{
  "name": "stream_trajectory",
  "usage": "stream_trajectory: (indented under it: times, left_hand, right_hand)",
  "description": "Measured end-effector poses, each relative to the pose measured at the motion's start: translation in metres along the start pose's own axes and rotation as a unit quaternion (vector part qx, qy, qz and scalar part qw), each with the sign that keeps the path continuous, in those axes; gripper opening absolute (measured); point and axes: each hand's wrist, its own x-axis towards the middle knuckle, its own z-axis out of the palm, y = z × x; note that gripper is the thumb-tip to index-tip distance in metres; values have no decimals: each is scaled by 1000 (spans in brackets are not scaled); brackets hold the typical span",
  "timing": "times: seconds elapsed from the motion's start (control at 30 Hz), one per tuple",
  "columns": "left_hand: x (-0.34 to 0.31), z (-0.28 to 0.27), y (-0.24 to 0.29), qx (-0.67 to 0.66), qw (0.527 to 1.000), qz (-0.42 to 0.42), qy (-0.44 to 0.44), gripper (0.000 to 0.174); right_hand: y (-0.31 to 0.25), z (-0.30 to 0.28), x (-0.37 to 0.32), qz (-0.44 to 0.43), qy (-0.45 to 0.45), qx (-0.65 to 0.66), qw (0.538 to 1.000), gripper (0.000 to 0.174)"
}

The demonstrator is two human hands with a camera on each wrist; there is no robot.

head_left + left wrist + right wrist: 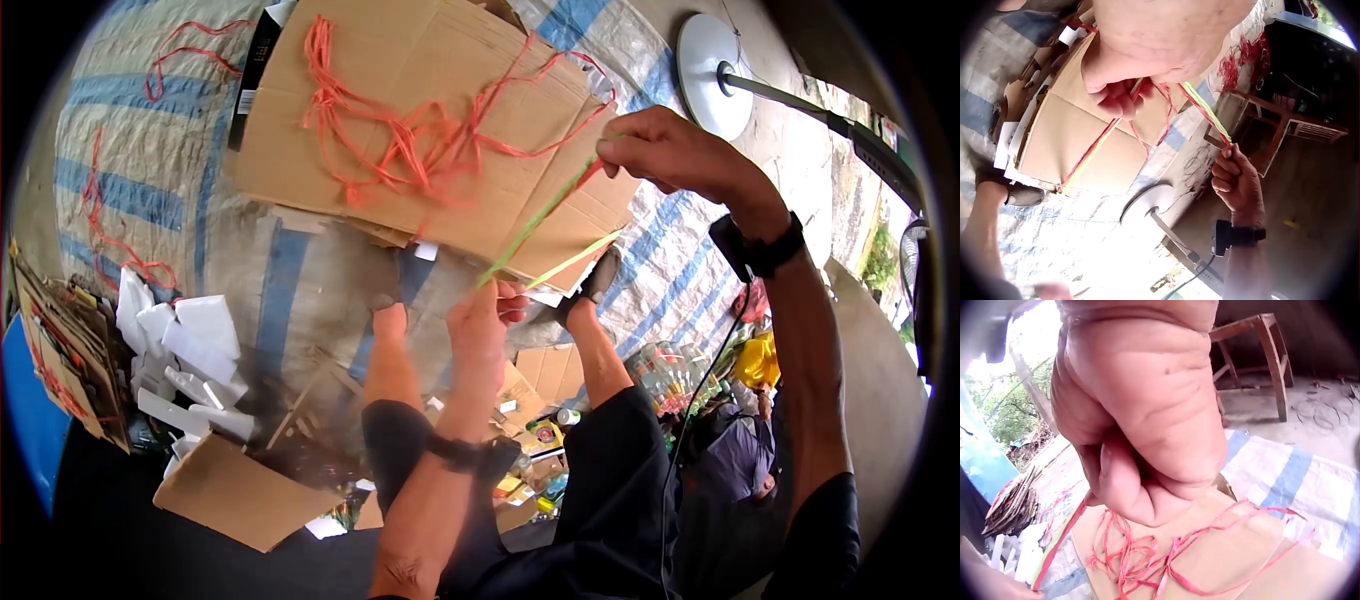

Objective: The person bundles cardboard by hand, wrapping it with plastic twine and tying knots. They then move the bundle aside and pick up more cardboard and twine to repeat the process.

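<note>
A stack of flattened cardboard (430,200) lies on a striped sheet with loose red twine (400,140) on top. The left hand (482,325) grips a green and red strap (540,222) close to the stack's near edge; in the left wrist view this hand (1160,56) has its fingers curled round it. Up and to the right, the right hand (680,155) pinches the strap's other part, which is stretched taut between the hands. Another length of strap runs from the left hand to the stack's edge. In the right wrist view the right hand's (1141,425) fingers are curled.
White foam pieces (200,340) and stacked cardboard (70,350) are at the left. Plastic bottles (670,375) lie at the right beside a seated person (735,455). A round-based stand (712,75) is at the upper right. The wearer's feet are by the stack.
</note>
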Motion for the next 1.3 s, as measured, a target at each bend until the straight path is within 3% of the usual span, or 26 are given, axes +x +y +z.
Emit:
stream_trajectory:
  times: [0.03, 0.2, 0.27, 0.33, 0.4, 0.47, 0.57, 0.63, 0.73, 0.87, 0.93, 0.97, 1.03, 1.17, 1.3]
  left_hand:
    - [1, -2, -1, 1, 1000, -2, 0, 27]
    - [3, -1, -3, -18, 1000, -4, -3, 27]
    - [3, 0, -1, -25, 1000, -4, -8, 26]
    - [3, 5, 1, -44, 999, -5, -2, 30]
    - [3, 8, 3, -45, 999, -6, 3, 31]
    - [3, 9, 4, -46, 999, -10, 10, 32]
    - [7, 8, 4, -60, 998, 5, -8, 33]
    - [8, 5, 4, -67, 997, 12, -46, 26]
    - [9, 10, 6, -61, 997, 27, -27, 25]
    - [14, 8, -1, -79, 996, 38, -31, 25]
    - [17, 9, -1, -78, 995, 47, -38, 26]
    - [17, 10, -2, -78, 995, 46, -36, 26]
    - [16, 13, 0, -71, 997, 40, -6, 27]
    - [14, 15, -1, -86, 996, 37, 5, 29]
    - [11, 16, -1, -98, 994, 34, 22, 30]
  right_hand:
    - [-1, -2, 4, 62, -43, 53, 996, 32]
    - [32, 1, 34, 37, -31, 53, 997, 30]
    - [60, 6, 55, -101, 39, -151, 983, 23]
    - [58, 18, 64, -131, 65, -150, 978, 20]
    - [54, 28, 76, -228, 86, -166, 956, 20]
    - [50, 34, 89, -217, 83, -204, 951, 19]
    - [48, 45, 115, -231, 94, -155, 956, 13]
    - [42, 53, 127, -298, 136, -201, 923, 13]
    - [45, 65, 149, -270, 120, -180, 938, 25]
    - [66, 76, 164, -207, 79, -160, 962, 27]
    - [80, 77, 170, -346, 210, -240, 882, 31]
    - [87, 75, 173, -347, 209, -240, 882, 31]
    - [91, 74, 175, -208, 255, -237, 914, 34]
    - [106, 79, 191, -222, 284, -231, 904, 28]
    - [102, 99, 197, -176, 284, -191, 923, 23]
